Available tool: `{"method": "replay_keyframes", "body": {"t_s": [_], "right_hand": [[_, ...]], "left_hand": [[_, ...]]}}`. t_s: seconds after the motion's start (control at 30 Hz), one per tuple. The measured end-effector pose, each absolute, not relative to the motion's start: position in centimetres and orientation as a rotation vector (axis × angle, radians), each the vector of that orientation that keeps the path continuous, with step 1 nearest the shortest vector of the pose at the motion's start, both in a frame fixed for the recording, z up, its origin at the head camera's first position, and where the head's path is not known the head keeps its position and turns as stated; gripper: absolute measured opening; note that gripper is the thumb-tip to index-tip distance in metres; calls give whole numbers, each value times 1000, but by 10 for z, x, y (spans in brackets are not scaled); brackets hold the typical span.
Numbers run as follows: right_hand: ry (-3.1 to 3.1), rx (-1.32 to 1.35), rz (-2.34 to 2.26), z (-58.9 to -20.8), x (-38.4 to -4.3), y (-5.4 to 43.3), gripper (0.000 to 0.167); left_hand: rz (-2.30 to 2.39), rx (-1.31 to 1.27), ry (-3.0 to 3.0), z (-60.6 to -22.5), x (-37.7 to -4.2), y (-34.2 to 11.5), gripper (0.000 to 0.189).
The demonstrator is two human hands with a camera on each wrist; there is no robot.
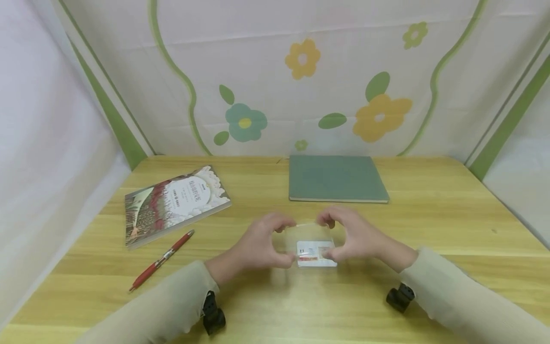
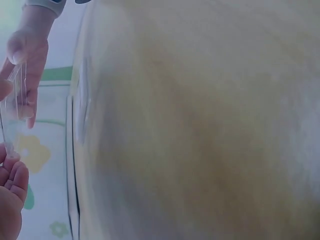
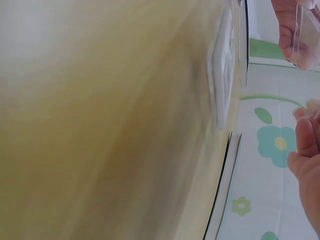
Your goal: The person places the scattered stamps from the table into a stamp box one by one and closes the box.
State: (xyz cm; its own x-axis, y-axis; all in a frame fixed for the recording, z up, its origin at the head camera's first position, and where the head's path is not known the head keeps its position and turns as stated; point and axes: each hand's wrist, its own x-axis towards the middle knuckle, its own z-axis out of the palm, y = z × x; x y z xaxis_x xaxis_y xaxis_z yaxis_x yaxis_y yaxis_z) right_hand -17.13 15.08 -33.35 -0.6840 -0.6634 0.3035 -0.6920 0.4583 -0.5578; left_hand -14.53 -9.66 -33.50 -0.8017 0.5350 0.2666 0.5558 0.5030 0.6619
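Note:
My left hand (image 1: 262, 241) and my right hand (image 1: 352, 234) face each other, holding a clear plastic case (image 1: 307, 231) by its opposite sides. Fingers curl at its far edge and thumbs at its near edge. In the left wrist view the transparent case (image 2: 17, 95) is raised above the table. Behind and below it lies a flat white pack (image 1: 317, 263) with red and dark print, partly overlapped by the right thumb. Seen edge-on in the right wrist view, the white pack (image 3: 221, 70) rests on the wood, beneath the hands.
A red pen (image 1: 161, 260) lies slanted to the left of the hands. Beyond it is a book with an illustrated cover (image 1: 178, 203). A green hardcover book (image 1: 337, 179) lies at the back of the wooden table (image 1: 451, 205), before a flowered curtain (image 1: 266, 62).

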Motion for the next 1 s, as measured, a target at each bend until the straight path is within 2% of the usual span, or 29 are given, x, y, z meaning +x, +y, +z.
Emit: {"method": "replay_keyframes", "body": {"t_s": [0.57, 1.0], "right_hand": [[-2783, 1104, 971, -344, -161, 169, 60], [-2862, 1113, 1011, -355, -164, 175, 60]], "left_hand": [[-1214, -967, -2831, -349, -146, -83, 61], [-1154, -967, -2922, -361, -153, -78, 60]]}}
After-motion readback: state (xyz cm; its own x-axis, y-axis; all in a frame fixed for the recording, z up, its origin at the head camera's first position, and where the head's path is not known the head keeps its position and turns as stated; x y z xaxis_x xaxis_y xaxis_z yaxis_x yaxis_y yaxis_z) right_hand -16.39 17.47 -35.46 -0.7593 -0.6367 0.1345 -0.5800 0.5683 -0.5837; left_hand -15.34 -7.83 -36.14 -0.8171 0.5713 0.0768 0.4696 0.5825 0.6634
